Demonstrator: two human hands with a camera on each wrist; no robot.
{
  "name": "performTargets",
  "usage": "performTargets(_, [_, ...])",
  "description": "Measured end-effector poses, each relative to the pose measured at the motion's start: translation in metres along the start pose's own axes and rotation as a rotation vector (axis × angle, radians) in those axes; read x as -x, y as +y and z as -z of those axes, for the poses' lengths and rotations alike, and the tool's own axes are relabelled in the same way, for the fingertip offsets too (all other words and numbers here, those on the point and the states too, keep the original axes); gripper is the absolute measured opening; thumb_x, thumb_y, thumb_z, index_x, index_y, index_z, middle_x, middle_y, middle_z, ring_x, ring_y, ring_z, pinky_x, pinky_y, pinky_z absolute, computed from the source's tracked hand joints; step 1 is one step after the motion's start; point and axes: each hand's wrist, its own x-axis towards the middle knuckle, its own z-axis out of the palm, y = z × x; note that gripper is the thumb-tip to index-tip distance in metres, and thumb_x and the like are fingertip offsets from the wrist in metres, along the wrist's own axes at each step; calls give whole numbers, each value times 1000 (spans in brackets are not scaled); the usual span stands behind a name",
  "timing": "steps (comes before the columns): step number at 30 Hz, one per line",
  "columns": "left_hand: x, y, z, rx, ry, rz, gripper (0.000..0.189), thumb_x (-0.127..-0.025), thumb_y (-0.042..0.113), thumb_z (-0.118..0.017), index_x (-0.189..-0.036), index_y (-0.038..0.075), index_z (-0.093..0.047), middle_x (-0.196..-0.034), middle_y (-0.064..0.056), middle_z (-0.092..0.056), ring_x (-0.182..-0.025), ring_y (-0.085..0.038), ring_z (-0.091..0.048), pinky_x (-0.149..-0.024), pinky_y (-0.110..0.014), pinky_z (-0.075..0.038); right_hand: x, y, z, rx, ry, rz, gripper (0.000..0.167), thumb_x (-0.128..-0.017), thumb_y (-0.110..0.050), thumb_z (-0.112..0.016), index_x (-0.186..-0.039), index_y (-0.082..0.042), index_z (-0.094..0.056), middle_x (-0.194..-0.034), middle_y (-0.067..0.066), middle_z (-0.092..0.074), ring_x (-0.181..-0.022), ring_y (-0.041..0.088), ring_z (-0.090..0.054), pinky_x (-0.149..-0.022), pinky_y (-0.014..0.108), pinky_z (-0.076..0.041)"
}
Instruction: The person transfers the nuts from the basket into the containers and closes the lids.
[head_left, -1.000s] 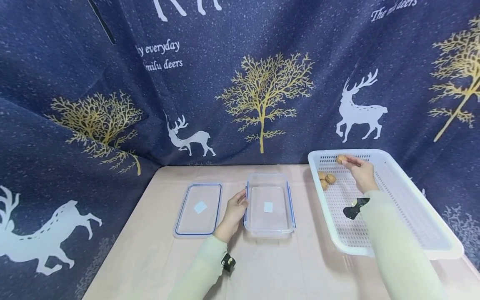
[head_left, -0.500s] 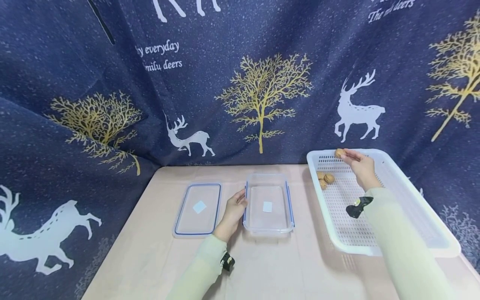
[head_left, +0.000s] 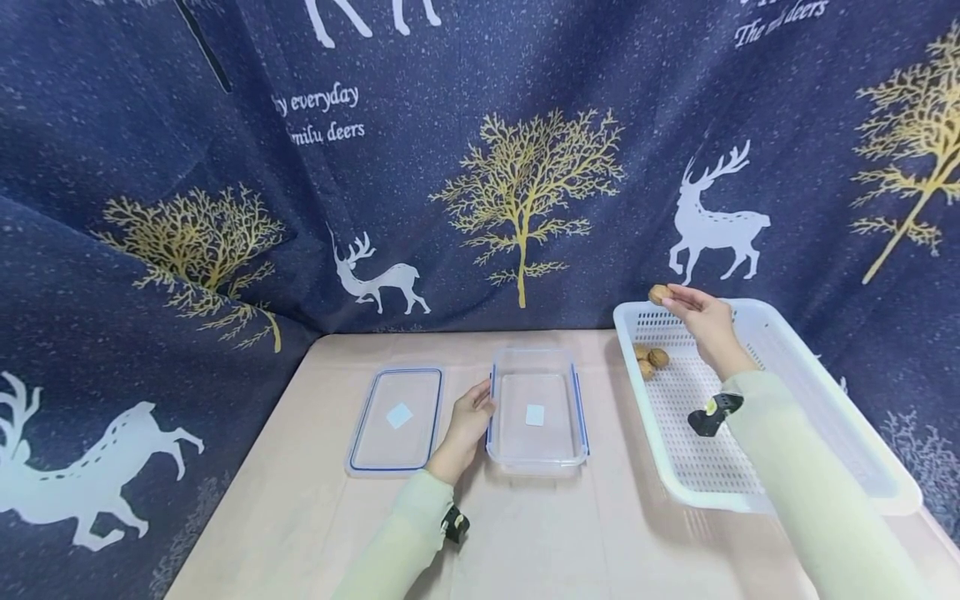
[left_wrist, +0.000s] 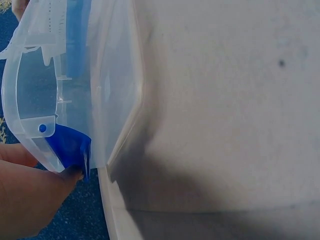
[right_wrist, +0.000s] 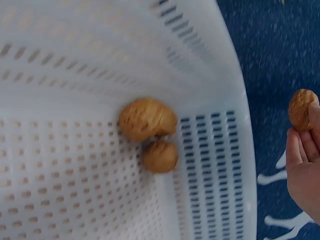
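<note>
My right hand [head_left: 705, 327] pinches a walnut [head_left: 660, 294] between thumb and fingertips, above the far left rim of a white perforated plastic basket [head_left: 651, 425]. The same walnut [right_wrist: 302, 110] shows at the right edge of the right wrist view. Three walnuts [head_left: 658, 357] lie together on the basket floor by its left wall. My left hand [head_left: 468, 421] grips the left side of a clear plastic food container [head_left: 536, 450], its thumb at a blue clasp [left_wrist: 72, 145] in the left wrist view. Inside the container only a small pale label shows.
A clear lid with a blue seal [head_left: 397, 454] and a pale label lies left of the container. Pale cloth [head_left: 540, 533] covers the table. A dark blue curtain [head_left: 450, 250] with deer and trees hangs at the table's back edge.
My right hand has lifted the walnut from inside the basket to above its rim and moved slightly left. My left hand and the container stay in place.
</note>
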Motion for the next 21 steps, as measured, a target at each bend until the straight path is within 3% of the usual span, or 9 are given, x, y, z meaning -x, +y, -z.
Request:
performTargets(7, [-1, -2, 0, 7, -1, 2, 47, -96, -1, -46, -142, -6, -38, -146, -26, -38, -137, -39, -34, -114, -46, -29, 7, -18, -17, -20, -33, 30, 54, -93, -24, -64, -138, 1, -48, -113, -11, -64, -91, -10, -55, -100, 20, -45])
performTargets(12, [0, 0, 0, 13, -5, 5, 47, -97, 0, -46, -142, -5, -38, -147, -26, -38, -138, -39, -33, -115, -46, -29, 14, -32, -32, -53, -44, 31, 52, -93, -23, -65, -138, 0, -49, -109, -13, -63, -95, -7, -55, -101, 23, -45])
performTargets(21, [23, 32, 0, 0, -24, 13, 48, -96, -3, -45, -142, -12, -33, -146, -30, -34, -137, -42, -31, -115, -47, -28, 36, -60, -61, -46, -70, 11, 51, -93, -25, -65, -138, -5, -51, -134, 12, -57, -105, 1, -57, -104, 27, -44])
